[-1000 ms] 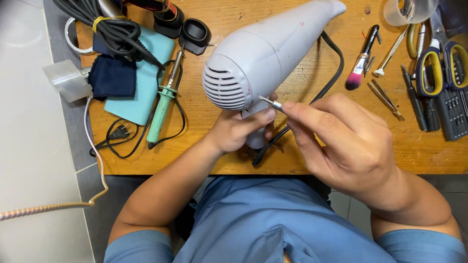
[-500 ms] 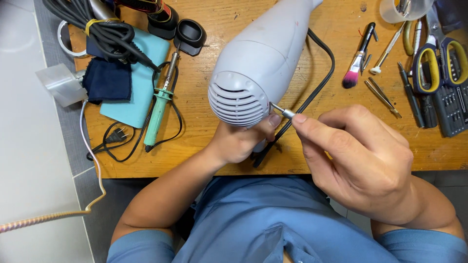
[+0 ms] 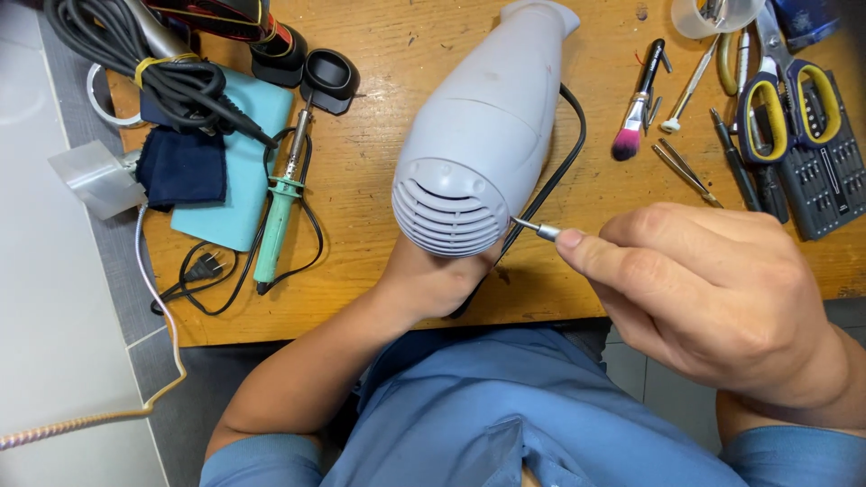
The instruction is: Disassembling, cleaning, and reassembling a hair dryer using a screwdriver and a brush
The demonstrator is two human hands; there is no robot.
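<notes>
Hair dryer (image 3: 483, 135): pale grey, held above the wooden table (image 3: 388, 99) with its slotted rear grille toward the camera and its nozzle pointing away; its handle is hidden under the body.
Left hand (image 3: 433, 284): clenched on the dryer from below; only the heel of the hand and the wrist show, the fingers are hidden.
Screwdriver (image 3: 534, 228): only the metal tip and collar show; the tip touches the dryer's rear edge at lower right, and the handle is hidden in the fist.
Right hand (image 3: 713, 293): closed around the screwdriver, forefinger stretched along its shaft.
Black cord (image 3: 561, 167): runs beside the dryer's right flank and goes out of sight under the hands.
Clear cup (image 3: 713, 13): cut off by the top edge; a metal tool stands in it, its kind unclear.
Bit case (image 3: 825, 180): dark tray at the right edge, partly cut off, holding rows of small bits.
Scissors (image 3: 789, 90): yellow-handled, lying partly on the bit case.
Brush (image 3: 636, 108): pink-tipped, near tweezers (image 3: 684, 171).
Soldering iron (image 3: 278, 212): green handle, left of the dryer, beside a teal mat (image 3: 239, 180) bearing a dark blue cloth (image 3: 180, 167).
Bundled cable (image 3: 144, 68): top left, partly cut off.
</notes>
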